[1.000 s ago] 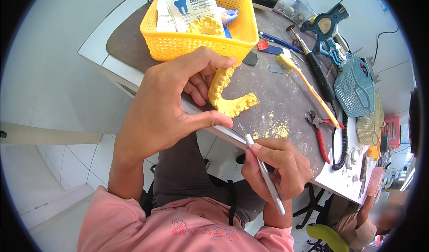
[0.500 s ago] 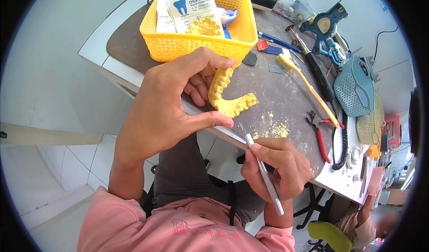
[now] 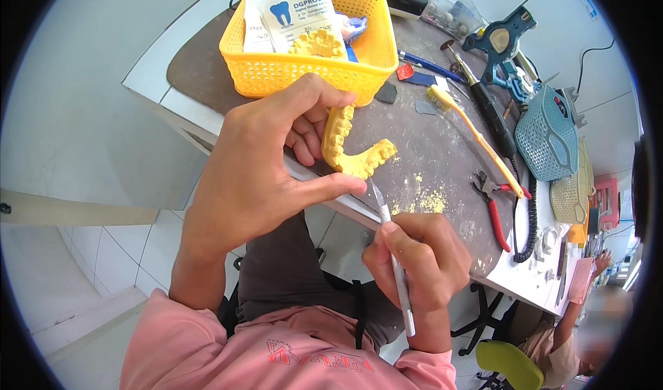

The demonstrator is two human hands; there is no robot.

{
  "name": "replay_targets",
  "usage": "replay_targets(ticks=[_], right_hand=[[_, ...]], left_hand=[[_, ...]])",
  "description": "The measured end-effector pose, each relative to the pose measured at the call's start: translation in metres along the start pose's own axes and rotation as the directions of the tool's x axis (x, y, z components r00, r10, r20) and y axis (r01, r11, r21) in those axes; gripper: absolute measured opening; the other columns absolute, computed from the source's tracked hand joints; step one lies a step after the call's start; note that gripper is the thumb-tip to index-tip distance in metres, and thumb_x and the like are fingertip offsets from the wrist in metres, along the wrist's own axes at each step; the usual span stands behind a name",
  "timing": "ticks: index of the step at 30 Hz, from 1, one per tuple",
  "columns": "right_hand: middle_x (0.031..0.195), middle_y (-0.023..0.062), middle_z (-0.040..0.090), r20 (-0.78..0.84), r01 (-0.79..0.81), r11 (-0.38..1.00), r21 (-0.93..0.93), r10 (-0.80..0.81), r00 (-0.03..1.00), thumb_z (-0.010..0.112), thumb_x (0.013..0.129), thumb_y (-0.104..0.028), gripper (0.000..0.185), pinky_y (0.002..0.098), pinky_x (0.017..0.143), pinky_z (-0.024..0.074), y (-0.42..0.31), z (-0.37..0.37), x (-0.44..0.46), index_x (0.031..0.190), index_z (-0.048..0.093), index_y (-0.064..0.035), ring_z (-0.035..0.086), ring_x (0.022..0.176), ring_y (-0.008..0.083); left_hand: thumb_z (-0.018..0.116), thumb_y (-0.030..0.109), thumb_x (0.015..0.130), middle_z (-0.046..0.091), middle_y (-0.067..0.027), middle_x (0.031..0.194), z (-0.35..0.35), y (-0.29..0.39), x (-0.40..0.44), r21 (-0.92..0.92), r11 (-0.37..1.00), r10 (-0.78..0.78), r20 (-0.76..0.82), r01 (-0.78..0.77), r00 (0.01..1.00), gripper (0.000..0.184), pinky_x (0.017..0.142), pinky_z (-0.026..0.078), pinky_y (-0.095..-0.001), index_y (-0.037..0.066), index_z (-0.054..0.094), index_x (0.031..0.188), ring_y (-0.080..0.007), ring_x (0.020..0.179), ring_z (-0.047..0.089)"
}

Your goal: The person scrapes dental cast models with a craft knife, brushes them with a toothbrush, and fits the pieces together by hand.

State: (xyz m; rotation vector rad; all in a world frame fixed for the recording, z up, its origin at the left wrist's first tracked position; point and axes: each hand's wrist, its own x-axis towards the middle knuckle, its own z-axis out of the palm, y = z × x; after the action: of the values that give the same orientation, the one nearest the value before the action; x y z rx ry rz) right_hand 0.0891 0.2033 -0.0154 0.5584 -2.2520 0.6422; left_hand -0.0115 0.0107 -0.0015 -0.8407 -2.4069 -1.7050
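A yellow dental model (image 3: 338, 148), curved with a row of teeth, is held between the thumb and fingers of my left hand (image 3: 266, 155) over the bench edge. My right hand (image 3: 423, 262) pinches a silver craft knife (image 3: 399, 279) by its handle. The knife's blade points up at the model's lower edge, close to my left thumb; whether it touches is too small to tell. Yellow shavings (image 3: 431, 200) lie on the dark bench mat (image 3: 456, 141). Behind the model stands a yellow basket (image 3: 304, 72) with printed papers and another yellow model (image 3: 318, 43) inside.
A yellow toothbrush (image 3: 476, 138), red-handled pliers (image 3: 497, 224) and a black rotary handpiece (image 3: 494, 117) lie to the right. Beyond them are a blue articulator (image 3: 501, 37) and a blue-green basket (image 3: 547, 138). A co-worker (image 3: 552, 348) is at the lower right.
My right hand has moved slightly left and turned the knife more upright, bringing its blade nearer the model. My left hand and the model have shifted a little. The co-worker's arm has moved.
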Motion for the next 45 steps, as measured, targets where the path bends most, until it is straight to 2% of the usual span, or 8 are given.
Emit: replay_targets(ticks=[2,4,8,14,21,29,35,45], right_hand=[[0.081,0.0093,0.066,-0.038,0.015,1.000,-0.013,-0.015,0.999,0.080,0.066,0.005,0.029,0.0274,0.050,0.0502,0.002,0.002,-0.006,0.091,0.066,-0.0038,0.062,0.058,0.0196],[0.082,0.0121,0.068,-0.227,-0.115,0.973,0.199,0.160,0.961,0.077,0.073,0.005,0.027,0.0267,0.052,0.0510,0.003,0.001,-0.013,0.095,0.064,-0.0021,0.065,0.062,0.0189],[0.082,0.0148,0.069,-0.213,-0.280,0.896,0.345,0.365,0.906,0.074,0.078,0.004,0.021,0.0268,0.059,0.0534,-0.002,-0.009,-0.012,0.096,0.063,0.0021,0.069,0.069,0.0190],[0.082,0.0149,0.070,-0.168,-0.276,0.923,0.266,0.326,0.930,0.074,0.076,0.006,0.023,0.0284,0.065,0.0545,-0.001,-0.018,-0.013,0.096,0.063,0.0026,0.070,0.073,0.0215],[0.082,0.0151,0.071,-0.223,-0.254,0.927,0.275,0.318,0.921,0.074,0.074,0.008,0.024,0.0285,0.065,0.0545,-0.003,-0.016,-0.005,0.095,0.065,0.0027,0.070,0.072,0.0221],[0.080,0.0141,0.071,-0.148,-0.271,0.907,0.323,0.331,0.932,0.078,0.071,0.007,0.023,0.0267,0.060,0.0536,0.000,-0.011,0.007,0.090,0.066,0.0017,0.070,0.067,0.0195],[0.076,0.0125,0.070,-0.053,-0.252,0.931,0.263,0.275,0.960,0.078,0.070,0.006,0.022,0.0273,0.056,0.0529,-0.001,-0.012,0.012,0.086,0.065,-0.0015,0.068,0.062,0.0207],[0.075,0.0120,0.069,-0.015,-0.278,0.938,0.208,0.287,0.958,0.078,0.067,0.006,0.023,0.0292,0.055,0.0530,0.001,-0.012,0.008,0.083,0.063,-0.0023,0.068,0.061,0.0230]], left_hand=[[0.098,0.021,0.058,0.063,0.0011,0.088,0.000,0.001,0.000,0.004,1.000,-0.018,-0.016,0.018,1.000,0.072,0.066,0.048,-0.0197,0.004,0.064,0.119,-0.0052,0.072,0.055],[0.098,0.021,0.058,0.063,0.0008,0.088,0.000,0.003,-0.001,-0.004,0.999,-0.032,-0.020,0.031,0.999,0.072,0.066,0.048,-0.0199,0.004,0.064,0.119,-0.0053,0.073,0.056],[0.094,0.018,0.067,0.065,-0.0012,0.093,-0.005,0.004,-0.002,-0.081,0.996,-0.024,0.026,0.026,0.999,0.062,0.070,0.049,-0.0209,0.004,0.063,0.119,-0.0066,0.078,0.058],[0.081,0.008,0.082,0.064,-0.0043,0.099,-0.012,0.008,-0.003,-0.300,0.933,-0.190,0.059,0.199,0.980,0.040,0.077,0.054,-0.0235,0.002,0.061,0.116,-0.0100,0.089,0.063],[0.081,-0.003,0.078,0.064,-0.0057,0.103,0.009,0.007,-0.006,-0.326,0.939,-0.111,0.012,0.109,0.994,0.034,0.080,0.058,-0.0248,0.001,0.065,0.108,-0.0126,0.092,0.065],[0.079,-0.004,0.076,0.073,-0.0087,0.097,0.004,0.009,-0.006,0.250,0.954,0.174,-0.019,-0.164,0.985,0.023,0.072,0.057,-0.0262,-0.001,0.073,0.097,-0.0158,0.086,0.069],[0.080,-0.003,0.075,0.075,-0.0077,0.091,0.007,0.012,-0.009,0.083,0.995,0.052,-0.053,-0.047,0.997,0.018,0.069,0.055,-0.0258,0.001,0.074,0.092,-0.0167,0.082,0.070],[0.081,-0.003,0.074,0.076,-0.0090,0.091,0.015,0.010,-0.007,0.095,0.994,0.054,-0.032,-0.051,0.998,0.017,0.069,0.055,-0.0265,0.000,0.074,0.089,-0.0165,0.083,0.071]])
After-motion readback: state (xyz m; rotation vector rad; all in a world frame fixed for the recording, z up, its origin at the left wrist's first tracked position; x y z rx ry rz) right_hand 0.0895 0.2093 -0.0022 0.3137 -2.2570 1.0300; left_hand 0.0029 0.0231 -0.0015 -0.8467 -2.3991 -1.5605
